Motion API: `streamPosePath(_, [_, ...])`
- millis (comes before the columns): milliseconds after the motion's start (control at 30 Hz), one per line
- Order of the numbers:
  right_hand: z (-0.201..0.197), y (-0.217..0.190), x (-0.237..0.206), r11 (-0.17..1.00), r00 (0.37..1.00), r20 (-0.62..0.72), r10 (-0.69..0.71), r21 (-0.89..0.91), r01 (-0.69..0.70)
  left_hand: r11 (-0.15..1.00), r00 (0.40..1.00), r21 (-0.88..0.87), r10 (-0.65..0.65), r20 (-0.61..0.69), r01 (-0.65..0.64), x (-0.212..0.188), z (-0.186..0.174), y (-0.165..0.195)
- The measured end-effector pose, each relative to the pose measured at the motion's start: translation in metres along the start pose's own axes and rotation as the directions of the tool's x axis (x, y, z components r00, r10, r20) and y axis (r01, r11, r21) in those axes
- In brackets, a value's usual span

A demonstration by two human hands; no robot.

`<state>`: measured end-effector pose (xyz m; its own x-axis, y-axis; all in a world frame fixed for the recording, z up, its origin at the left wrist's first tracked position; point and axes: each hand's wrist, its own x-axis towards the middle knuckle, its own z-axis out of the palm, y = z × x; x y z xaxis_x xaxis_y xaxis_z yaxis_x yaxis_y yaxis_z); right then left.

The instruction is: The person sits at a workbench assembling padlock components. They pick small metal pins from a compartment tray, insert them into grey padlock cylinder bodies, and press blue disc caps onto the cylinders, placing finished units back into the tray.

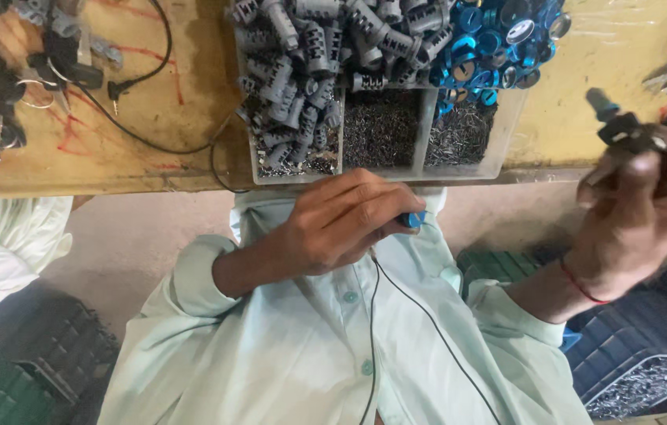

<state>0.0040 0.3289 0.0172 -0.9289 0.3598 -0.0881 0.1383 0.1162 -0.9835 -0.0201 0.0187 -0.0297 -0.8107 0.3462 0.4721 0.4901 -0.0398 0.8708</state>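
Below the divided tray (498, 149) | left hand (333, 224) pinches blue cap (412, 219) | right hand (648, 212) grips key-and-cylinder (624, 130) | align squarely, press evenly.

The left hand (341, 224) sits close against the chest, knuckles up, the wrist bent inward and the fingers (384, 206) curled into a closed grip with the thumb tucked beneath them. Its forearm comes out of a pale green sleeve pushed back above the wrist. The right hand (644, 212) is raised higher and farther out to the side, blurred, its back turned to the camera, the fingers (636, 169) bunched and pinched together at the tips. A thin red thread circles the right wrist, and the bare forearm slants down to a rolled cuff.
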Motion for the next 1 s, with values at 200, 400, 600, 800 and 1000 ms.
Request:
streamPosePath(200, [0.090,0.000,-0.048,0.911,0.900,0.143,-0.413,0.086,0.404,0.990,0.999,0.141,0.015,0.030,-0.019,0.000,0.003,0.012])
streamPosePath(400, [0.083,-0.012,-0.057,0.996,0.947,0.310,-0.089,0.031,0.083,0.962,0.999,0.272,0.015,-0.028,-0.007,-0.005,0.000,0.016])
streamPosePath(600, [0.080,-0.002,-0.060,0.955,0.908,0.365,-0.207,-0.127,0.269,0.985,0.981,0.015,-0.168,-0.093,0.170,-0.012,0.014,0.016])
streamPosePath(800, [0.085,0.020,-0.065,0.859,0.861,0.335,-0.384,-0.214,0.466,0.911,0.902,-0.206,-0.394,-0.177,0.358,-0.020,0.021,0.020])
streamPosePath(1000, [0.094,0.000,-0.061,0.843,0.805,0.447,-0.391,-0.177,0.507,0.890,0.918,-0.328,-0.374,-0.129,0.317,-0.025,0.012,0.016])
